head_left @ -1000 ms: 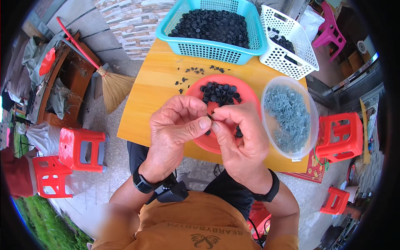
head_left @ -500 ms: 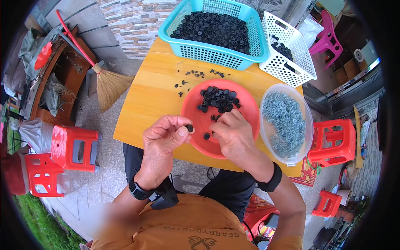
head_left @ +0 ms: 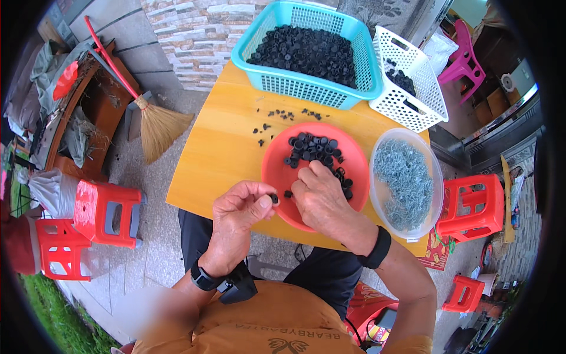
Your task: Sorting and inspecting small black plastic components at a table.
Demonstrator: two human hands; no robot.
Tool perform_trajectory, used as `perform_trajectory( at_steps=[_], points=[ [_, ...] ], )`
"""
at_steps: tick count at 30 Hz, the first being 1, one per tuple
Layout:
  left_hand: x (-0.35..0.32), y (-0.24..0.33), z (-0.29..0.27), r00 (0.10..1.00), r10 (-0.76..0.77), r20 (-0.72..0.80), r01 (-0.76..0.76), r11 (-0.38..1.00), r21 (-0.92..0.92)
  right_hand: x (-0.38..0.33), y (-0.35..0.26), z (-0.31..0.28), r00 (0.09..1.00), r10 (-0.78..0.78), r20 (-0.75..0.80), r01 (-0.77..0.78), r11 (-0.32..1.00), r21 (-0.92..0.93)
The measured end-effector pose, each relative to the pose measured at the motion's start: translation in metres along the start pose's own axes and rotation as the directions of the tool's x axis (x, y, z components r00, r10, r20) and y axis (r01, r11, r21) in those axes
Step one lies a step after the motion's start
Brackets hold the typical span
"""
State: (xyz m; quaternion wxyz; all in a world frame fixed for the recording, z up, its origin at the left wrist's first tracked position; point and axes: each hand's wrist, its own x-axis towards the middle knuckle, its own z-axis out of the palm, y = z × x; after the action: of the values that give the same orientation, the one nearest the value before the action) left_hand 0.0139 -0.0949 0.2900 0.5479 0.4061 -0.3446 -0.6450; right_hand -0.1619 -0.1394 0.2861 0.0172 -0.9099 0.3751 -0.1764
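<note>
My left hand is beside the near left rim of a red plastic plate. Between its thumb and forefinger it pinches a small round black plastic piece. Over the plate, my right hand reaches down with bent fingers among the loose parts. Its fingertips are mostly hidden, so what they grip cannot be made out. Several black plastic caps lie heaped at the plate's far side, and others lie right of my right hand. One black piece sits alone between my hands.
Small black bits are scattered on the yellow wooden table. Beyond stand a turquoise basket full of black parts and a white basket. A clear tub of small metal pieces is right of the plate. Red stools flank the table.
The whole scene has shifted slightly down in view. My right hand has moved left across the plate, uncovering caps on its right. My left hand still pinches the black piece.
</note>
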Motion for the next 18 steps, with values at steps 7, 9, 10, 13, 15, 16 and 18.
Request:
perform_trajectory(
  at_steps=[7, 9, 10, 13, 15, 16, 18],
  points=[
    [-0.005, 0.0, 0.002, 1.0, -0.009, -0.012, 0.009, 1.0, 0.026, -0.003, -0.004, 0.004, 0.999, -0.009, -0.049, 0.007, 0.999, -0.045],
    [-0.007, 0.001, 0.002, 1.0, 0.002, -0.011, -0.002, 1.0, 0.019, -0.006, -0.004, -0.001, 0.998, -0.022, -0.06, 0.017, 0.996, -0.087],
    [-0.008, 0.001, 0.001, 1.0, 0.012, -0.002, -0.012, 1.0, 0.021, -0.008, -0.005, -0.005, 0.997, -0.003, -0.076, -0.005, 0.995, -0.104],
    [-0.007, 0.001, 0.002, 1.0, 0.022, 0.018, -0.023, 1.0, 0.017, -0.011, -0.002, -0.009, 0.983, 0.077, -0.165, -0.08, 0.997, -0.011],
    [-0.007, 0.001, 0.005, 1.0, 0.015, 0.025, -0.015, 1.0, 0.015, -0.015, 0.001, -0.011, 0.962, 0.151, -0.226, -0.129, 0.986, 0.109],
    [-0.007, 0.001, 0.008, 0.999, 0.01, 0.038, -0.01, 1.0, 0.003, -0.017, 0.002, -0.011, 0.957, 0.189, -0.219, -0.152, 0.973, 0.174],
    [-0.007, 0.002, 0.012, 0.999, -0.007, 0.047, 0.007, 1.0, -0.002, -0.019, 0.002, -0.012, 0.95, 0.235, -0.206, -0.182, 0.951, 0.249]
  ],
)
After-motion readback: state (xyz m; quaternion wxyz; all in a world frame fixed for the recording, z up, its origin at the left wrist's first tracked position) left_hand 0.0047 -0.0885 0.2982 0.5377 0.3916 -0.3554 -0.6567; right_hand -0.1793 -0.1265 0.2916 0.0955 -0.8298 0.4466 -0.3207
